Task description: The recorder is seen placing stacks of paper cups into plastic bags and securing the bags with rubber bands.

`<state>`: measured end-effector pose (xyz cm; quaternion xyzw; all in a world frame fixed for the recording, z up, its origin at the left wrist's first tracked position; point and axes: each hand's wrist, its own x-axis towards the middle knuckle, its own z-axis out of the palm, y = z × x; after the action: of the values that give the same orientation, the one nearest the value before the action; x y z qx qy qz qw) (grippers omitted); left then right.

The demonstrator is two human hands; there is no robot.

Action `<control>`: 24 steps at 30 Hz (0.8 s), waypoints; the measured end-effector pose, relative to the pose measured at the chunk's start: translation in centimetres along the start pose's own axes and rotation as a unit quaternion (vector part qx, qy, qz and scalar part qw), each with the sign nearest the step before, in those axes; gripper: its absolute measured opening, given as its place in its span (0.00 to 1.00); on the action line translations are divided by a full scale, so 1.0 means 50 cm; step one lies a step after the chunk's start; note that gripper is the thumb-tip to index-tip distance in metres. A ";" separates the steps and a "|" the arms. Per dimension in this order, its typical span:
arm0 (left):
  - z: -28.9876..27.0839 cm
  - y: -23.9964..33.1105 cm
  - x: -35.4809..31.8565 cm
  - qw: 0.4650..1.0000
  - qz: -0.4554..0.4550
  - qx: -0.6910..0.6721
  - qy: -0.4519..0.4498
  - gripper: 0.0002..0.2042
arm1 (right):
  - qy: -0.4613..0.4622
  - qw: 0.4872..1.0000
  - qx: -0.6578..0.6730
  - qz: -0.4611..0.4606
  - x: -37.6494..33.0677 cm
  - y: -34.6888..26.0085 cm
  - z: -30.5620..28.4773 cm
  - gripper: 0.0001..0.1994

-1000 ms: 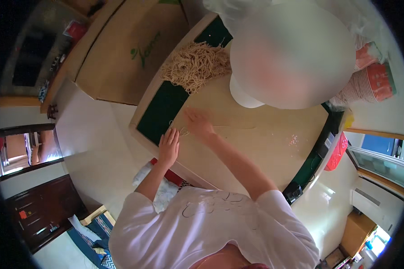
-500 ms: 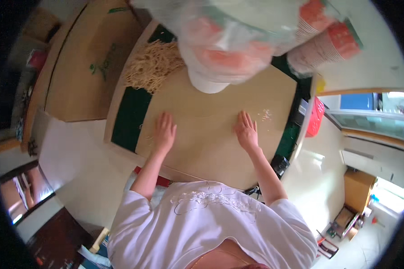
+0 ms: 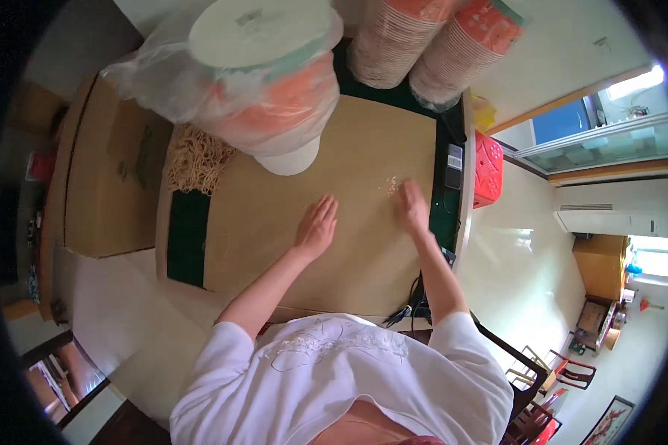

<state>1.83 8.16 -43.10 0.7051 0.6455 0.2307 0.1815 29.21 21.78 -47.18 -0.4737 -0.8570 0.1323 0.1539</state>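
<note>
A brown cardboard sheet (image 3: 274,245) covers most of the table. My left hand (image 3: 318,226) lies palm down on its middle, fingers stretched out, holding nothing. Farther right, my right hand (image 3: 413,206) touches the sheet near its right side, slightly blurred, with its fingers extended and nothing visible in them. Just left of those fingertips are small pale bits (image 3: 391,185) scattered on the cardboard. A tangled heap of thin tan strands (image 3: 197,159), perhaps rubber bands, sits at the sheet's far left corner.
A clear plastic bag (image 3: 156,81) holding red-and-white stacked tubs with a white lid stands at the far left. Two wrapped stacks of paper cups (image 3: 401,44) stand behind. A large carton (image 3: 107,185) is left, a red stool (image 3: 488,167) right, and black cables (image 3: 416,300) hang near the front edge.
My left hand has moved right across the cardboard. My right hand has shifted next to the pale bits and turned. The head view has swung right, so the bag appears farther left.
</note>
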 end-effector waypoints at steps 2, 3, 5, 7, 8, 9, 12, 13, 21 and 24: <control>0.042 -0.021 0.061 1.000 -0.013 -0.010 -0.004 0.26 | 0.000 1.000 -0.024 -0.013 -0.033 -0.079 0.003 0.25; 0.060 -0.026 0.091 0.999 -0.025 -0.021 -0.009 0.28 | 0.055 0.998 0.009 0.038 -0.046 -0.086 -0.001 0.25; 0.080 -0.034 0.154 1.000 -0.023 0.012 0.004 0.29 | 0.151 0.977 0.023 0.147 -0.070 -0.057 -0.017 0.25; 0.093 -0.023 0.203 0.997 -0.020 0.068 0.012 0.31 | 0.124 0.954 0.052 0.267 -0.091 0.003 -0.033 0.22; 0.099 -0.013 0.211 0.998 -0.014 0.066 0.005 0.31 | 0.072 0.939 -0.041 0.333 -0.078 0.015 -0.056 0.16; 0.103 -0.004 0.215 0.996 -0.019 0.089 0.003 0.31 | 0.085 0.928 -0.021 0.363 -0.071 0.019 -0.075 0.13; 0.120 0.013 0.213 0.995 0.001 0.104 0.000 0.30 | 0.113 0.926 -0.040 0.359 -0.063 0.070 -0.084 0.08; 0.125 0.011 0.205 0.995 0.016 0.096 -0.001 0.30 | 0.082 0.921 -0.048 0.377 -0.055 0.076 -0.084 0.08; 0.137 0.033 0.247 0.997 0.054 0.048 0.009 0.28 | 0.073 0.925 -0.057 0.369 -0.034 0.088 -0.080 0.07; 0.161 0.052 0.252 0.996 0.073 0.047 -0.024 0.27 | 0.078 0.932 -0.023 0.352 -0.016 0.050 -0.089 0.05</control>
<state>9.23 20.77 -47.20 0.7635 0.5977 0.1962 0.1460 33.27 22.73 -44.16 -0.7573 -0.6235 0.1205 0.1526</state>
